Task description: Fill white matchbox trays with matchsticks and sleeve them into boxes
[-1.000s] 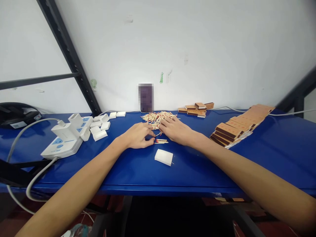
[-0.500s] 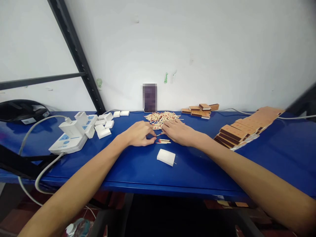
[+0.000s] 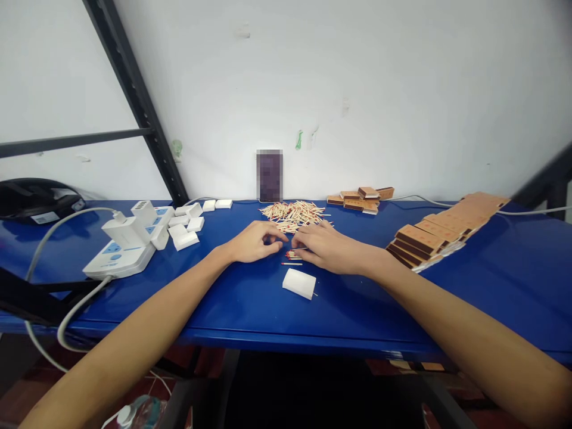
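A small row of red-tipped matches lies on the blue table in front of a loose match pile. My right hand is bent over the row, its thumb and fingers closed around some of the matches and partly hiding them. Just to the left, my left hand rests with curved fingers; a gap shows between thumb and forefinger, and no match is visible in it. Nearer to me lies a white matchbox tray, with a thin stick beside its right edge.
Several white trays lie at the left beside a power strip with chargers and cables. Brown matchboxes are piled at the back, and a long overlapping row of matchboxes stands at the right. A pixelated dark panel leans on the wall.
My right hand has come down toward me from the pile's edge onto the small row, and its fingers have closed there. My left hand has shifted slightly; the view has moved a little.
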A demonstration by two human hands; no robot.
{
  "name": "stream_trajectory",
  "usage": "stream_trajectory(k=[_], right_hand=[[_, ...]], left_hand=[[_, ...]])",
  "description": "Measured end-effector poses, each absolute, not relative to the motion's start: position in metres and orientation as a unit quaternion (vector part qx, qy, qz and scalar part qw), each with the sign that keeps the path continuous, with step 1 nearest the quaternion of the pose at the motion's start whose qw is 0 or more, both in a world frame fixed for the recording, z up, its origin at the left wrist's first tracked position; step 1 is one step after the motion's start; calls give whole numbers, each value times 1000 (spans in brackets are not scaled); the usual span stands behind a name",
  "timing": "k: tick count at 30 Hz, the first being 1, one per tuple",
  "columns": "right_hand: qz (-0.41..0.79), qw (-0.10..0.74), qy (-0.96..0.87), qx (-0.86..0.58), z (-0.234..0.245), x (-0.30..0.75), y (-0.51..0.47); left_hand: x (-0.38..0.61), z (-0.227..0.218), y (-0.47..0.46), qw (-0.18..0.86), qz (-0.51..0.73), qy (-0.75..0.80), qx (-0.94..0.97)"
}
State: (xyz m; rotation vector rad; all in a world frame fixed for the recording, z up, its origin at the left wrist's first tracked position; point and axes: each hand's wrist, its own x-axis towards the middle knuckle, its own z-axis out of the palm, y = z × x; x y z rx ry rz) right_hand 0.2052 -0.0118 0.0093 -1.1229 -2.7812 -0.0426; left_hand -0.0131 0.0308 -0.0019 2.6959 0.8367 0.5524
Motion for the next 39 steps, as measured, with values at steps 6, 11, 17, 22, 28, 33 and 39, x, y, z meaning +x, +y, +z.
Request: stream_trajectory(k=[6, 11, 17, 22, 28, 33, 39], right_hand=[[3, 96, -914, -394, 13, 215, -13], [18, 53, -914, -401, 14, 220, -15], [21, 51, -920, -389, 11, 220, -11], [28, 42, -915, -401, 15, 219, -13], [51, 25, -905, -421, 18, 220, -14], [53, 31, -907, -417, 15, 221, -12], [49, 26, -910, -410, 16, 219, -13]], left_hand=[[-10, 2, 23, 119, 133, 266, 947], [-8, -2, 23, 119, 138, 271, 945], [-3, -6, 24, 127, 151, 270, 942], [0, -7, 23, 118, 152, 270, 943], [1, -9, 23, 108, 170, 270, 942], [1, -9, 22, 101, 176, 277, 939], [2, -10, 20, 90, 187, 278, 938]])
